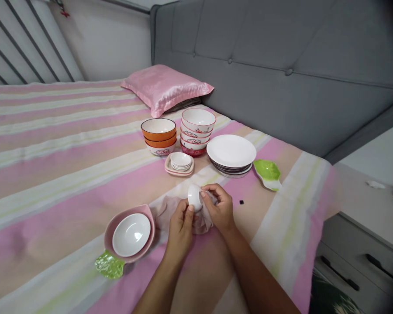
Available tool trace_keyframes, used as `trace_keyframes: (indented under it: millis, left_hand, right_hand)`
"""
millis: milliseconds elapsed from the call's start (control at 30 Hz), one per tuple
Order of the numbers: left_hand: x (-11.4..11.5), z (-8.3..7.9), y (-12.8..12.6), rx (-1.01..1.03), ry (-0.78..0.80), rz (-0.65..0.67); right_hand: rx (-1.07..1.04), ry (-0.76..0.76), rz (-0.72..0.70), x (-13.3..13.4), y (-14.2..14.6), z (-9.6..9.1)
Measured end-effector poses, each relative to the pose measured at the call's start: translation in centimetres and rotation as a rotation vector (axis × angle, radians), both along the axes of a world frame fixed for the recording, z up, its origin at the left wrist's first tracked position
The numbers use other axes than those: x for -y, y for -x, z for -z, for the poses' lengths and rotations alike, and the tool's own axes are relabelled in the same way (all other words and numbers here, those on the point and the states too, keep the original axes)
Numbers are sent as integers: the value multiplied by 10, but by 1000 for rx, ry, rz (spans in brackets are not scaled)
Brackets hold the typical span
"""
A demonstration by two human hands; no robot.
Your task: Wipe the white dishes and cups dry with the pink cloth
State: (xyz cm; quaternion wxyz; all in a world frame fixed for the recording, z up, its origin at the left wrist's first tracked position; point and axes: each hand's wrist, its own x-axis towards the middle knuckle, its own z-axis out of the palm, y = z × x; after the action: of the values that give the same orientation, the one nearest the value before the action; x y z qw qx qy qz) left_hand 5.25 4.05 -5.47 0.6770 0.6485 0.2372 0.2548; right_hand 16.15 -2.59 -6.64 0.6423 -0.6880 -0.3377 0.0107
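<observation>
A small white dish is tilted on its side between my two hands. My left hand pinches its lower left edge with thumb and fingers. On the other side, my right hand is closed at the dish's right edge, with some thin fabric bunched by its fingers. That fabric is a sheer pale pink cloth, spread on the bed under both hands. To the left, a white bowl sits inside a pink dish with a green leaf-shaped handle. Beyond my hands, several small white dishes are stacked on a pinkish tray.
Orange bowls and red-rimmed white bowls stand in stacks behind. White plates and a green leaf-shaped dish lie right. A tiny black piece is near my right hand. Pink pillow, grey headboard and drawer cabinet surround.
</observation>
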Motion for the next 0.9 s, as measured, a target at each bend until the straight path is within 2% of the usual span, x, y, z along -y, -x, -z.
trace_keyframes:
  millis: [200,400,733,900]
  left_hand:
    - [-2,2,0,-9,-4,-5]
    - [-2,5,-1,15,57,-82]
    - [-1,3,-2,153,370,-176]
    - [-2,2,-4,216,394,-189]
  right_hand:
    - [-14,-16,-136,2,1,-3]
    - [34,14,-218,4,4,-8]
    - [27,54,-175,2,4,-7]
    - [-43,29,-89,0,3,-3]
